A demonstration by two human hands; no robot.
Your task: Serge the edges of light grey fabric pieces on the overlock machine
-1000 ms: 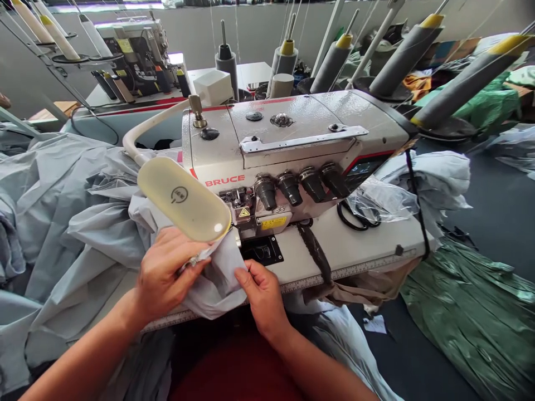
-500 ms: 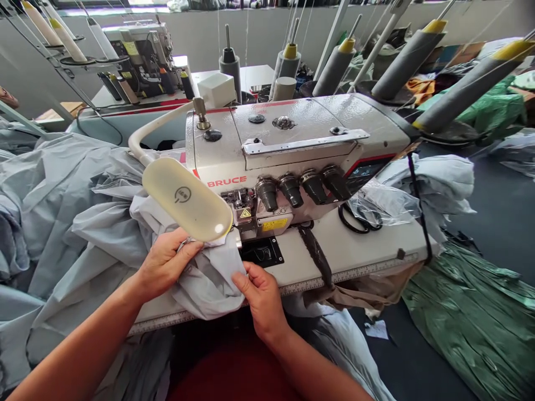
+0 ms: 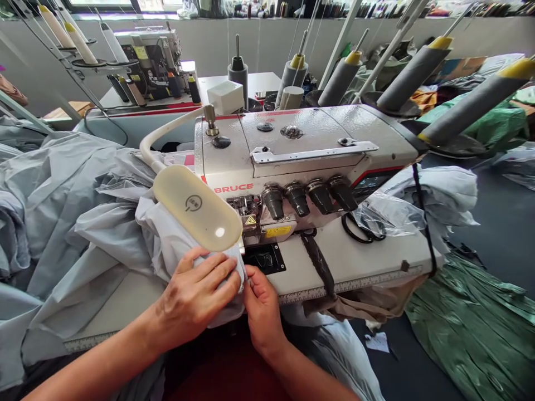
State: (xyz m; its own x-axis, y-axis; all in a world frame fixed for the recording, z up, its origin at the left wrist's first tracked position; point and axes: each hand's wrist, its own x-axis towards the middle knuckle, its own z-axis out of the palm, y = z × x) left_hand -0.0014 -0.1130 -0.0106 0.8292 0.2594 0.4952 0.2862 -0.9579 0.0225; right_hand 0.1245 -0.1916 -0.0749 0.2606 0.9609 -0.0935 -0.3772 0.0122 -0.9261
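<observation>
Light grey fabric (image 3: 161, 236) lies bunched at the front left of a sewing machine (image 3: 305, 133) marked BRUCE. My left hand (image 3: 196, 295) is closed over the fabric from above, its fingers bent across it toward the right edge. My right hand (image 3: 262, 303) pinches that edge between thumb and fingers, just in front of the black plate (image 3: 265, 259). An oval lamp head (image 3: 196, 209) on a bent white arm hangs above my left fingers. It hides the needle area and part of the cloth.
Grey thread cones (image 3: 340, 81) stand behind the machine. A large heap of grey cloth (image 3: 62, 184) covers the left side. Clear plastic (image 3: 388, 209) and a black cord (image 3: 363, 231) lie on the right of the machine table (image 3: 292, 278). Green fabric (image 3: 476, 317) spreads at the lower right.
My left hand has moved right and turned over the top of the fabric, close to my right hand. The right hand keeps its pinch. The view has shifted slightly.
</observation>
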